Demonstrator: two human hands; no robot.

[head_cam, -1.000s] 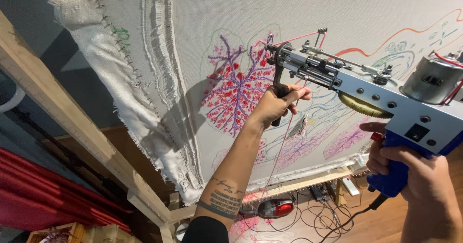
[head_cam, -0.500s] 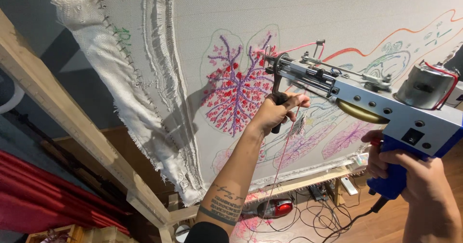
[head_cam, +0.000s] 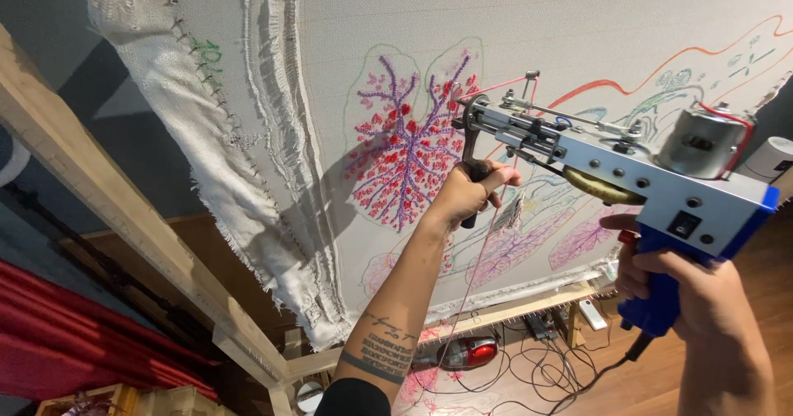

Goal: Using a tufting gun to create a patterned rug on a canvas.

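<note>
Against the stretched cloth (head_cam: pixel 537 69), a pale, coarse woven sheet pinned to a bare wooden frame (head_cam: pixel 132 218), one tufting gun (head_cam: pixel 628 176) points its metal nose at a branching patch of red and purple loops (head_cam: pixel 405 147). The gun has a silver block body, a round grey motor and a blue plastic handle. The left hand (head_cam: pixel 467 194) is clenched on its black front handle; the right hand (head_cam: pixel 686 288) grips the blue one. One thin pink yarn (head_cam: pixel 475 275) hangs down. The cloth's frayed edge bunches in soft folds along the frame's lower-left corner.
</note>
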